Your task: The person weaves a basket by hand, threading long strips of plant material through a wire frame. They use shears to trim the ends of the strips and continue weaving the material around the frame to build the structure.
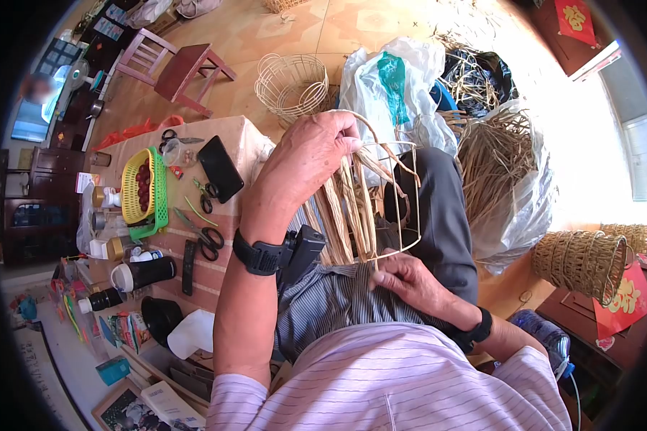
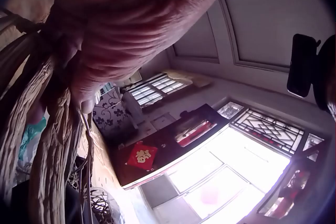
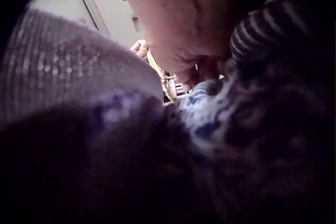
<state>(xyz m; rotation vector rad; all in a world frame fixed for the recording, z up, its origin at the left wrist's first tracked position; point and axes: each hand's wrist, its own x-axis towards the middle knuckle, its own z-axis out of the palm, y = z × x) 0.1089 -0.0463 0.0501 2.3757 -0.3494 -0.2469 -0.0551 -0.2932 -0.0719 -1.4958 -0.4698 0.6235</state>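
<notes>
A small basket frame (image 1: 418, 188) of thin pale rods stands over my lap, with long dried straw strands (image 1: 349, 208) hanging along its left side. At the top of it my left hand (image 1: 316, 147) grips the straw strands between thumb and curled fingers. In the left wrist view those strands (image 2: 52, 145) run down from the fingers as twisted brown lengths. My right hand (image 1: 418, 281) pinches the near lower corner of the frame with thumb and fingers. Cloth fills most of the right wrist view, where a bit of the frame (image 3: 167, 85) shows beyond the hand.
On the cloth-covered table (image 1: 241, 136) at left lie scissors (image 1: 210, 243), a phone (image 1: 221, 169) and a yellow basket (image 1: 131, 188) of red fruit. An openwork basket (image 1: 291, 86) stands on the floor ahead. Bagged straw (image 1: 496, 158) and a woven basket (image 1: 579, 262) are at right.
</notes>
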